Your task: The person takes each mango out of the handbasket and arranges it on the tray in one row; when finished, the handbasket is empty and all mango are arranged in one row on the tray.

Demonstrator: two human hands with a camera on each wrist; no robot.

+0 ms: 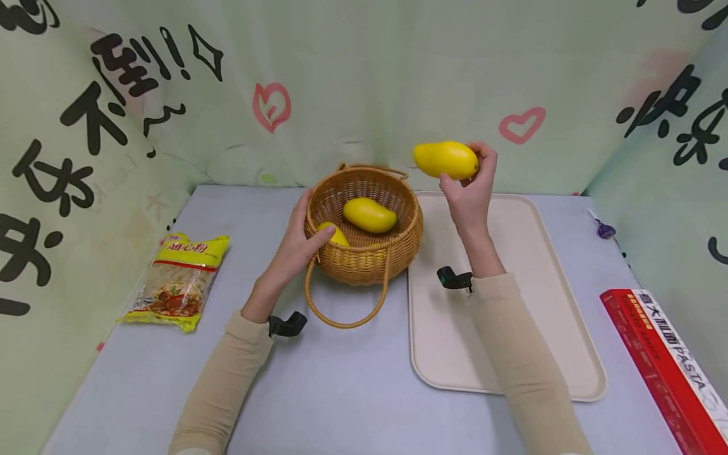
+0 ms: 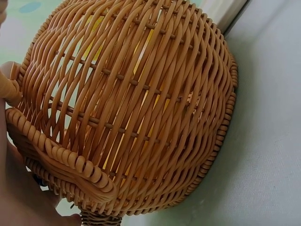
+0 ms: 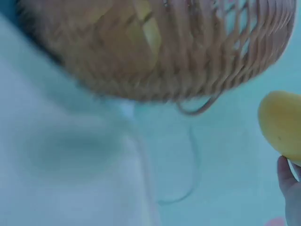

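Observation:
My left hand [image 1: 292, 246] grips the left rim of a round wicker basket [image 1: 366, 258], thumb over the edge. Inside lie a yellow mango [image 1: 370, 215] and, partly covered by the front rim and thumb, a second mango [image 1: 339, 236]. To the right and above the basket, my right hand [image 1: 474, 196] holds another mango [image 1: 446, 159] by its end, between thumb and fingers. The left wrist view is filled by the woven basket side [image 2: 141, 103], with yellow showing through the gaps. In the right wrist view the held mango [image 3: 282, 123] is at the right edge.
A beige tray [image 1: 438, 354] lies under my right arm, beside the basket. The basket's handle [image 1: 348, 325] hangs toward the front. At left is a yellow-labelled pasta bag [image 1: 179, 281]; at right are a red pasta box [image 1: 662, 360] and a small purple-wrapped lollipop [image 1: 605, 229]. Printed curtains surround the table.

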